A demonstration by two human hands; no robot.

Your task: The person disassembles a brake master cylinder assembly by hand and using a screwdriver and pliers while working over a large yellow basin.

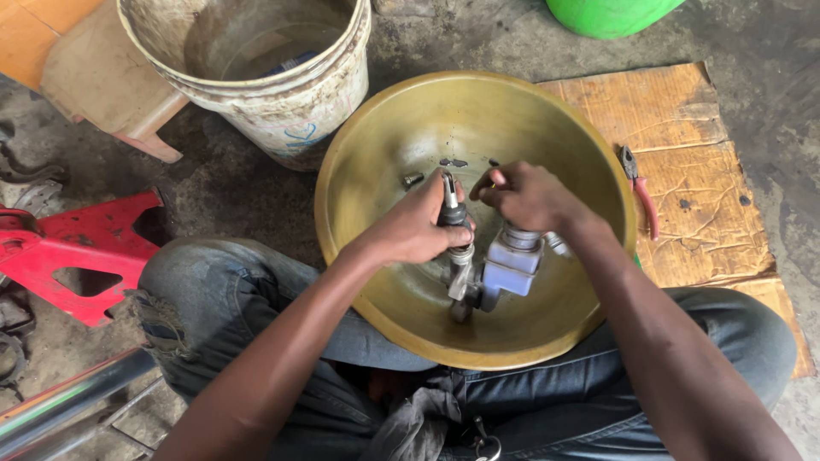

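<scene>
Gripping the black-capped metal shaft [455,224] over the brass basin [367,154], the left hand [418,226] steadies the grey cylinder assembly [511,266]; right hand [530,196] pinches a small part at its top; loose bits [413,179] sit inside the basin, pliers [639,183] right of it.

This is a repair workshop, with work done low on the ground. The floor [478,38] is bare, dirty concrete with dark oily stains. A stained bucket [273,94] stands beside a big brass-coloured bowl [367,154] that has small metal bits in it. Pliers [639,183] with red handles lie on flat cardboard [700,128]. A red metal part [60,252] and a shiny tube [68,401] rest on the floor. A grey metal machine part [508,265] sits in the bowl.
</scene>
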